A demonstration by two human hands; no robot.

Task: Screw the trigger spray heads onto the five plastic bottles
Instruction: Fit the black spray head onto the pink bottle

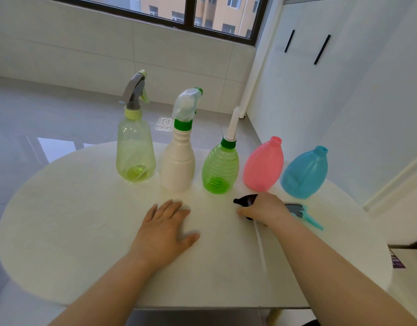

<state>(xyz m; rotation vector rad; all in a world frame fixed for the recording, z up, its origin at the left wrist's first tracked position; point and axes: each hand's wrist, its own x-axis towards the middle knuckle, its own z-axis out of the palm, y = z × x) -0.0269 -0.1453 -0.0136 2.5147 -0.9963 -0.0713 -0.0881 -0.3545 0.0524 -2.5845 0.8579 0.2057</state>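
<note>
Five bottles stand in a row on the white table [85, 231]. The pale green bottle [135, 149] carries a grey trigger head, the white bottle [178, 165] a clear and green head, and the ribbed green bottle [220, 168] a green cap with a white nozzle. The pink bottle [264, 164] and the blue bottle [305, 172] have bare necks. My right hand [265, 208] grips a dark spray head [246, 200] lying on the table, its clear tube [260, 248] trailing toward me. A blue-triggered head [304, 214] lies just right of it. My left hand [164, 228] rests flat on the table.
The table's front edge runs close to me and its rounded left side drops to a glossy tiled floor. A white cabinet with black handles [320, 50] stands at the right, behind the blue bottle. A window sits in the far wall.
</note>
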